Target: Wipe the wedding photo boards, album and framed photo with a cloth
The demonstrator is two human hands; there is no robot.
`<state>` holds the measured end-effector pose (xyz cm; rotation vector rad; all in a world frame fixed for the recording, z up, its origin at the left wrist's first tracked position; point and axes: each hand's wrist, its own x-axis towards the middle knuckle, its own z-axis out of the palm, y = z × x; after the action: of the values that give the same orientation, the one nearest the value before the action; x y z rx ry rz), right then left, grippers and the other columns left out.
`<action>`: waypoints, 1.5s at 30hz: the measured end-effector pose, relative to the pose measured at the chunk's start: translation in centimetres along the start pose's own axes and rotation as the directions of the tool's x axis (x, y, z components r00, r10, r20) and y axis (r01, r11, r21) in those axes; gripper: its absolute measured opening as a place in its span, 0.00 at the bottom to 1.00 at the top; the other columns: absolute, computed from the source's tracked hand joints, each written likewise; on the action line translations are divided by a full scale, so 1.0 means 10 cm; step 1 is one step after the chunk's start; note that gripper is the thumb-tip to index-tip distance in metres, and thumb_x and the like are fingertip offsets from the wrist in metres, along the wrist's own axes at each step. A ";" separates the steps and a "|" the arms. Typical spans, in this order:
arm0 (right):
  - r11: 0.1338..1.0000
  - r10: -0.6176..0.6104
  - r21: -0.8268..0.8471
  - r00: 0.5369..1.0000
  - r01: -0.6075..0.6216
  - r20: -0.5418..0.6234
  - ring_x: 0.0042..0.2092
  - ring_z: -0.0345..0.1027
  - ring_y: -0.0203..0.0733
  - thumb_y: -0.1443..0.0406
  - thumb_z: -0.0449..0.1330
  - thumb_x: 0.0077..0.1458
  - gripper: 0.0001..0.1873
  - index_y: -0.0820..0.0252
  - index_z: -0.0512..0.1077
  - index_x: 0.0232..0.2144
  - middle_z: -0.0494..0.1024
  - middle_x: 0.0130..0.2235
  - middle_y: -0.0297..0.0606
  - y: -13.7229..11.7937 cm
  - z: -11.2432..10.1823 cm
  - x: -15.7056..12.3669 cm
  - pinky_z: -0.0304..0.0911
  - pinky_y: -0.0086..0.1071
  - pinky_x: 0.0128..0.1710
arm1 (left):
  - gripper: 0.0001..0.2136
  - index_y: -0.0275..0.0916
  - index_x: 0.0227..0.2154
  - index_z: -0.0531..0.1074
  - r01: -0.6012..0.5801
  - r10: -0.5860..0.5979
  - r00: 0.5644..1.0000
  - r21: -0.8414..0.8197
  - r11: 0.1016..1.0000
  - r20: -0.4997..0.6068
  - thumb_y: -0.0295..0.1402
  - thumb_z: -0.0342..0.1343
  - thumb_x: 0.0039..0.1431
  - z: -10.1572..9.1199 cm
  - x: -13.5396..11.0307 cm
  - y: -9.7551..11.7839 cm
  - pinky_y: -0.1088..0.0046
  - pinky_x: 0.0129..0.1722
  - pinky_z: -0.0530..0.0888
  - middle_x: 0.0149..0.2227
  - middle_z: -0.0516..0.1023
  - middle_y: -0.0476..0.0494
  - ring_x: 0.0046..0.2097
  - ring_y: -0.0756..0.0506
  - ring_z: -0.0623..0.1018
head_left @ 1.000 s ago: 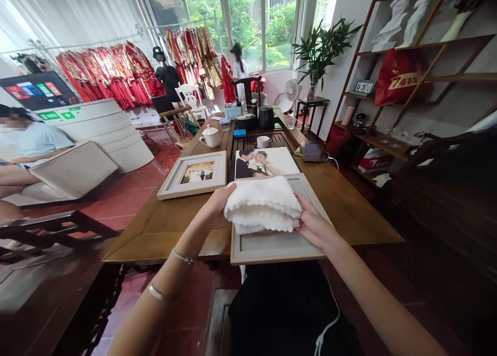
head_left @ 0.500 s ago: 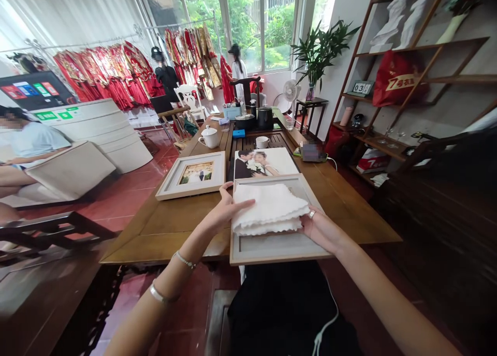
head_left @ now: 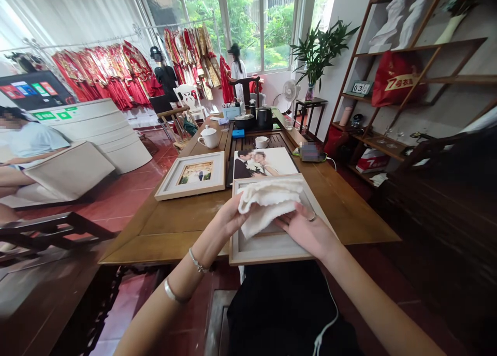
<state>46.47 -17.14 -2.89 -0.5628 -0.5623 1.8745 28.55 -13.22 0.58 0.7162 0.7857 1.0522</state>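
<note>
A white folded cloth (head_left: 269,202) lies on a pale picture frame (head_left: 267,246) at the near edge of the wooden table (head_left: 174,226). My left hand (head_left: 229,217) grips the cloth's left end, fingers closed on it. My right hand (head_left: 306,232) presses on the cloth's lower right part, fingers curled over it, above the frame. Just beyond the frame lies a large wedding photo print (head_left: 264,162). A second framed photo (head_left: 193,174) rests to the left.
Farther down the table stand a white teapot (head_left: 210,136), a cup (head_left: 263,141), a black kettle (head_left: 265,117) and a tea tray. A person sits at the left edge (head_left: 27,141). Red garments hang on racks behind. Wooden shelves line the right wall.
The cloth went from a flat fold spread on the frame to being bunched between both hands. My right hand moved up and left onto it; my left hand closed on its left end.
</note>
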 end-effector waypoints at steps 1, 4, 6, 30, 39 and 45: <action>1.000 -0.006 -0.019 1.000 0.006 0.005 0.53 0.68 0.45 0.63 0.67 0.46 0.25 0.51 0.72 0.48 0.79 0.47 0.34 0.03 0.01 0.01 0.60 0.41 0.58 | 0.12 0.34 0.47 0.72 0.012 -0.012 1.000 -0.017 1.000 0.012 0.26 0.52 0.60 -0.01 -0.01 0.05 0.74 0.42 0.78 0.38 0.79 0.42 0.38 0.48 0.79; 0.998 0.045 -0.030 0.998 -0.046 -0.040 0.51 0.70 0.44 0.69 0.64 0.48 0.21 0.53 0.73 0.47 0.79 0.46 0.35 0.08 0.04 0.06 0.64 0.40 0.54 | 0.10 0.32 0.41 0.74 0.033 -0.030 0.996 -0.035 0.999 0.088 0.31 0.56 0.60 -0.06 -0.06 0.17 0.74 0.46 0.75 0.39 0.79 0.41 0.40 0.48 0.78; 0.998 0.054 -0.011 0.994 -0.055 -0.093 0.49 0.71 0.43 0.69 0.60 0.51 0.18 0.53 0.73 0.46 0.80 0.46 0.35 0.09 0.04 0.10 0.67 0.39 0.50 | 0.15 0.32 0.42 0.73 0.048 -0.060 0.985 0.079 0.996 0.161 0.34 0.62 0.54 -0.09 -0.12 0.21 0.70 0.50 0.73 0.43 0.78 0.39 0.44 0.45 0.78; 0.995 0.096 -0.028 0.990 -0.099 -0.107 0.47 0.73 0.47 0.61 0.54 0.57 0.12 0.51 0.71 0.43 0.79 0.46 0.36 0.07 -0.15 0.19 0.70 0.49 0.46 | 0.12 0.40 0.34 0.73 -0.458 0.298 0.829 0.880 -0.126 0.474 0.21 0.46 0.58 0.00 -0.30 0.30 0.70 0.38 0.71 0.39 0.77 0.43 0.38 0.45 0.76; 0.993 0.117 -0.016 0.986 -0.120 -0.119 0.46 0.74 0.46 0.64 0.51 0.58 0.11 0.52 0.72 0.41 0.80 0.45 0.36 0.04 -0.09 0.18 0.70 0.46 0.44 | 0.11 0.43 0.41 0.74 -0.409 0.191 0.841 0.826 -0.388 0.506 0.29 0.53 0.55 -0.01 -0.45 0.33 0.59 0.50 0.70 0.55 0.72 0.41 0.52 0.36 0.74; 0.978 -0.080 -0.203 0.986 0.049 -0.148 0.53 0.69 0.49 0.62 0.58 0.52 0.16 0.52 0.69 0.45 0.76 0.50 0.39 0.13 -0.14 0.17 0.70 0.45 0.47 | 0.05 0.41 0.27 0.69 -0.339 0.357 0.807 0.865 -0.371 0.470 0.23 0.52 0.51 -0.05 -0.37 0.42 0.69 0.35 0.70 0.32 0.76 0.44 0.33 0.44 0.75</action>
<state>45.81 -15.80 -4.95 -0.8052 -0.6606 1.7059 25.09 -15.18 4.57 2.6629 1.4684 0.6976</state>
